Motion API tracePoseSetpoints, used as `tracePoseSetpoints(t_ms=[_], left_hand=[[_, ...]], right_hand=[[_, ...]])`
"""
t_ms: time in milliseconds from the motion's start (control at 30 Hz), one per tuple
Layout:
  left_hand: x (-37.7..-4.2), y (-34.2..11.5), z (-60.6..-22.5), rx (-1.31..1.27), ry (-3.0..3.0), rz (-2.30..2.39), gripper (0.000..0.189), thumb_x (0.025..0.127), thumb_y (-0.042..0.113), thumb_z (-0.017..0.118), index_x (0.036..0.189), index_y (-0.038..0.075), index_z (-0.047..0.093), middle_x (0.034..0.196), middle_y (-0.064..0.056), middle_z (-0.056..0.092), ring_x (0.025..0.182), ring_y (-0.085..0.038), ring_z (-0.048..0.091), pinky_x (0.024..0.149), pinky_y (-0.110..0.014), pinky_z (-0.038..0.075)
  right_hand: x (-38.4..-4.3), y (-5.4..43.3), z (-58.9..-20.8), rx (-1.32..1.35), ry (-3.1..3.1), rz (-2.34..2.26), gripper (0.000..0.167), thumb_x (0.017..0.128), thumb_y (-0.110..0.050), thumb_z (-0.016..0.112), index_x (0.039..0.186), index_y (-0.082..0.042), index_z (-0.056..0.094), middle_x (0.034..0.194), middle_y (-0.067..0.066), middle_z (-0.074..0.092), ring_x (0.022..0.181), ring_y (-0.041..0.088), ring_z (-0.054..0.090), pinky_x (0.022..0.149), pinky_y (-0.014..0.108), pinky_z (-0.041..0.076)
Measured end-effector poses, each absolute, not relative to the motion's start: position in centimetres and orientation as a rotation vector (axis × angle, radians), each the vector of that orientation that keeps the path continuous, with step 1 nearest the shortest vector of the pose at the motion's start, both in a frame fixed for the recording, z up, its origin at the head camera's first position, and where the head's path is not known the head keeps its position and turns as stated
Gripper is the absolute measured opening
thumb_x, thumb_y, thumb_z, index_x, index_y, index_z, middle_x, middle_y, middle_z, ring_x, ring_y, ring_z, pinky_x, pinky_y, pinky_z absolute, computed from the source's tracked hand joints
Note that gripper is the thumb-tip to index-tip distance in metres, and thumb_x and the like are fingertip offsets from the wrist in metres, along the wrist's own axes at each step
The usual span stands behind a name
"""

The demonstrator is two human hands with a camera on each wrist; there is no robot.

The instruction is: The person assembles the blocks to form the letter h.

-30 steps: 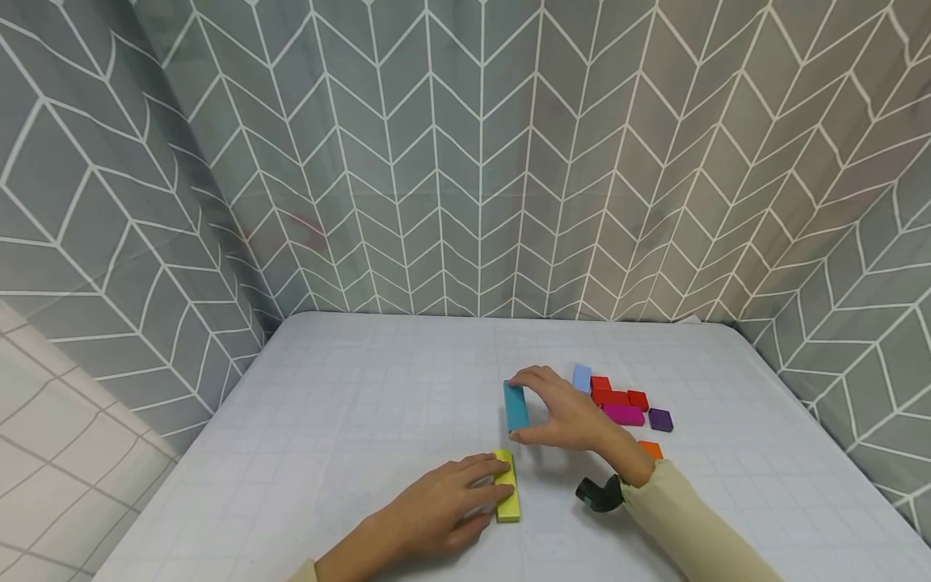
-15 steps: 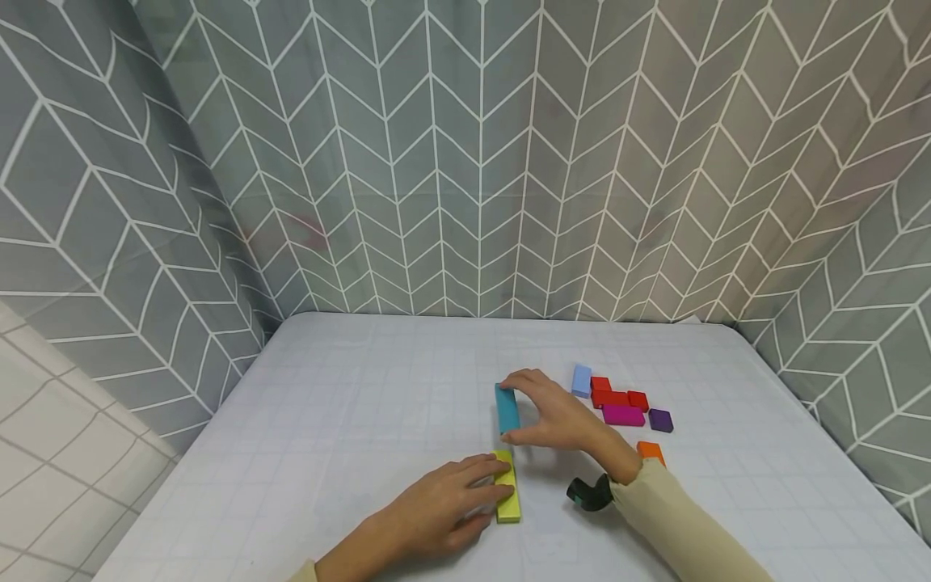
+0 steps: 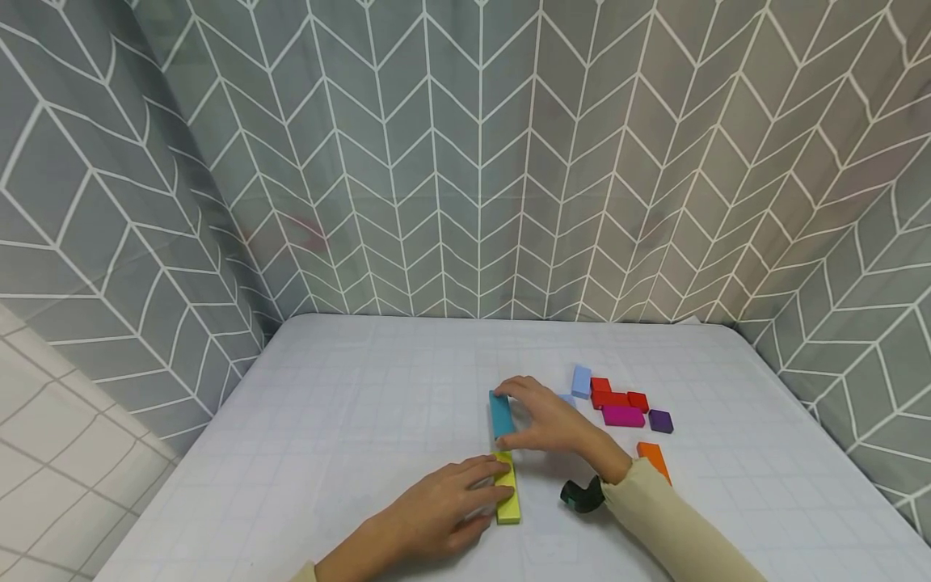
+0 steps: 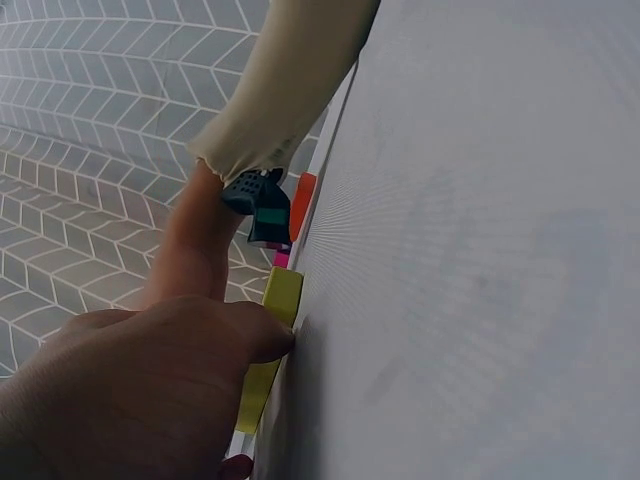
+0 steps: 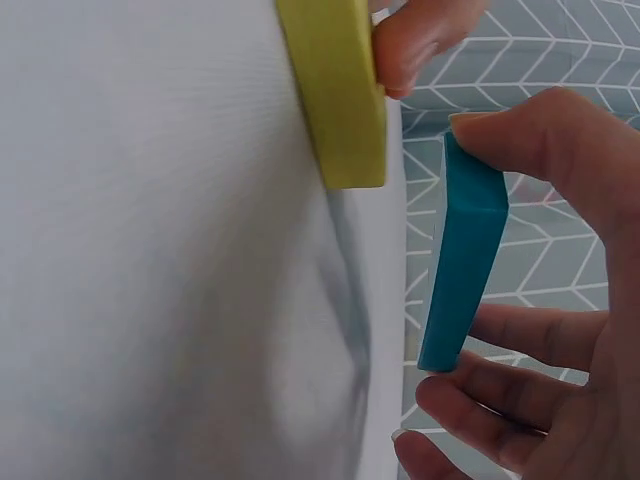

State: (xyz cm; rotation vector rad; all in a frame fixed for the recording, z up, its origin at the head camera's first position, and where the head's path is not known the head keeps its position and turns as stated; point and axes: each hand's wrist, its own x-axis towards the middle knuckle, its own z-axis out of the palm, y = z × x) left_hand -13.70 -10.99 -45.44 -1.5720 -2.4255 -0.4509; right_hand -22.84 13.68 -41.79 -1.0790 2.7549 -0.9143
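Teal block (image 3: 502, 415): where, and which hand?

— Right hand (image 3: 545, 422) pinches it end to end, just beyond the far end of the yellow block (image 3: 507, 478), apart from it.

Long axes?

— Nearly in line. Left hand (image 3: 444, 503) rests on the yellow block.

Beyond the yellow block (image 3: 508, 507): teal block (image 3: 501, 415), grey curtain (image 3: 451, 170) with white chevrons. Right of it: pale-blue block (image 3: 581, 382), red blocks (image 3: 609, 398), magenta block (image 3: 623, 416), purple block (image 3: 661, 420), orange block (image 3: 654, 459).
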Motion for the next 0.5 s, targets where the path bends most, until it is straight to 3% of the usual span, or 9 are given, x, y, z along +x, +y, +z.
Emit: tracePoseSetpoints(t_ms=[500], left_hand=[[-13.54, -10.94, -45.35, -1.561, -2.468, -0.455, 0.038, 0.103, 0.024, 0.065, 0.141, 0.017, 0.064, 0.153, -0.004, 0.051, 0.145, -0.018, 0.042, 0.111, -0.037, 0.043]], right_hand=[[-23.01, 13.31, -42.72, -1.039, 2.751, -0.862, 0.066, 0.083, -0.040, 0.083, 0.138, -0.012, 0.061, 0.144, 0.011, 0.055, 0.129, 0.029, 0.052, 0.102, 0.052, 0.051]])
